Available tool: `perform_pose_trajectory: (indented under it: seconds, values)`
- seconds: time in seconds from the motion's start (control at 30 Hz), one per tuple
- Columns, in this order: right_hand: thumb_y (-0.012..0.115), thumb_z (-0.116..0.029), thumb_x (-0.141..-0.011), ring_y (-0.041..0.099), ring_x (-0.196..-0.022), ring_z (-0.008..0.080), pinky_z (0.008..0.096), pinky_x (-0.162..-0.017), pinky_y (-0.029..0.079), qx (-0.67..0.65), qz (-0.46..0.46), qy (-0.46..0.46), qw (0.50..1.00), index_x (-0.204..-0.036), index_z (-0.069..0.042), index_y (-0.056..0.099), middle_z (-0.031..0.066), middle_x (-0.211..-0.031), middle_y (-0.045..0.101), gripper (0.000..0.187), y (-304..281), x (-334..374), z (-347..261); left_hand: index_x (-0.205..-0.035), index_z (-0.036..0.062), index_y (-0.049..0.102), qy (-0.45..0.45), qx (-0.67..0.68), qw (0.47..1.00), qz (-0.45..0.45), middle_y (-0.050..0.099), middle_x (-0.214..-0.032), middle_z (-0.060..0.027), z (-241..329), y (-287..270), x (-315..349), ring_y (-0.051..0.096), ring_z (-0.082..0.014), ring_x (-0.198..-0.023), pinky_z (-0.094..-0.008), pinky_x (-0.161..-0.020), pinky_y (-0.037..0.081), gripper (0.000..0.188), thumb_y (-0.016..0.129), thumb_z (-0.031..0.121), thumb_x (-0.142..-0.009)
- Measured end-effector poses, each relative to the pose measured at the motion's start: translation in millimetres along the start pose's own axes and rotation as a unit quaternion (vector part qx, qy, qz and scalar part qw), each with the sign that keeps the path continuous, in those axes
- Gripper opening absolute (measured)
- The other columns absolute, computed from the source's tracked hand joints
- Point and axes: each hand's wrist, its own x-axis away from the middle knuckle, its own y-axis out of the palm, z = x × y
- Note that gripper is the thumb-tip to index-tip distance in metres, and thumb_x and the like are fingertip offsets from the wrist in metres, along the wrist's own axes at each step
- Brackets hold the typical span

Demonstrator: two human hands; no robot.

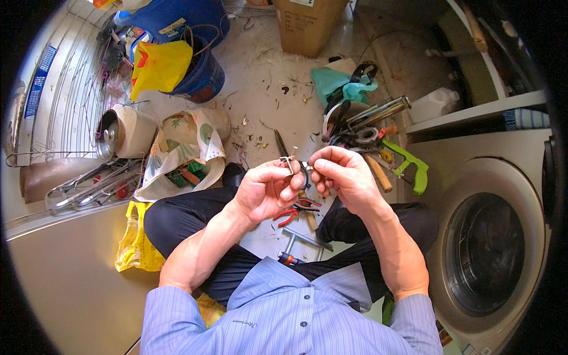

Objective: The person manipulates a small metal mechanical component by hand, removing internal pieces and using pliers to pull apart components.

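Both hands are raised close together over my crossed legs. In the fingers of my left hand is a small brass-coloured metal bracket with thin prongs. A curved black piece hangs between the hands, by the left fingertips; I cannot tell what it is. My right hand pinches something small and silvery, mostly hidden by thumb and finger. On the floor below lie red-handled pliers. Nearer to me are a T-shaped metal tool and a screwdriver with a dark, colour-banded handle.
A pile of tools with a green handle lies to the right, before a washing machine. A floral bag and a yellow bag are left. Farther off stand a blue bucket and a cardboard box. Scraps litter the floor.
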Motion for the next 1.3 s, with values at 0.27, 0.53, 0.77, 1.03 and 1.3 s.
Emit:
perform_pose_trajectory:
  seconds: [0.27, 0.53, 0.77, 1.03, 1.3]
  values:
    - [0.059, -0.015, -0.096, 0.056, -0.06, 0.006, 0.0184, -0.05, 0.043, -0.035, -0.017, -0.003, 0.999, -0.102, -0.002, 0.061, 0.0029, -0.08, 0.063, 0.014, 2, 5, -4, -0.101, 0.0017, 0.057, 0.013, -0.19, 0.979, 0.079, 0.065, -0.082, -0.0162, -9, 24, 7, 0.061, -0.0193, -0.061, -0.0281, -0.054, 0.051, 0.015, 0.055, 0.012, -0.089]
    - [0.059, -0.012, -0.095, 0.056, -0.06, 0.0046, 0.0179, -0.051, 0.043, 0.111, 0.032, -0.022, 0.993, -0.102, -0.002, 0.063, 0.0023, -0.079, 0.065, 0.012, -7, 11, -7, -0.095, -0.0012, 0.066, 0.355, -0.775, 0.497, 0.163, 0.067, -0.082, -0.013, -18, 33, 11, 0.065, -0.023, -0.07, -0.0295, -0.065, 0.052, 0.015, 0.061, -0.007, -0.081]
    - [0.064, -0.012, -0.091, 0.054, -0.058, 0.005, 0.021, -0.05, 0.042, 0.164, 0.017, -0.001, 0.986, -0.096, 0.002, 0.068, 0.0007, -0.072, 0.063, 0.016, -5, 14, -6, -0.093, -0.0011, 0.067, 0.365, -0.793, 0.459, 0.164, 0.066, -0.08, -0.0135, -12, 30, 11, 0.066, -0.0242, -0.07, -0.0303, -0.064, 0.052, 0.017, 0.063, -0.006, -0.077]
    - [0.064, -0.011, -0.09, 0.055, -0.059, 0.005, 0.0208, -0.051, 0.043, 0.191, 0.022, 0.012, 0.981, -0.098, 0.005, 0.068, 0.0014, -0.07, 0.063, 0.018, -2, 12, -7, -0.089, -0.0016, 0.068, 0.276, -0.76, 0.561, 0.18, 0.065, -0.076, -0.0085, -18, 24, 12, 0.061, -0.0119, -0.062, -0.0249, -0.055, 0.048, 0.011, 0.062, -0.002, -0.08]
    - [0.064, -0.012, -0.09, 0.055, -0.061, 0.0058, 0.0216, -0.053, 0.043, 0.206, -0.028, 0.058, 0.976, -0.098, 0.003, 0.068, 0.0017, -0.071, 0.063, 0.017, -7, 10, -6, -0.088, 0.0, 0.067, 0.262, -0.8, 0.519, 0.149, 0.063, -0.075, -0.0115, -17, 25, 14, 0.062, -0.0222, -0.061, -0.0294, -0.055, 0.049, 0.012, 0.064, -0.002, -0.076]
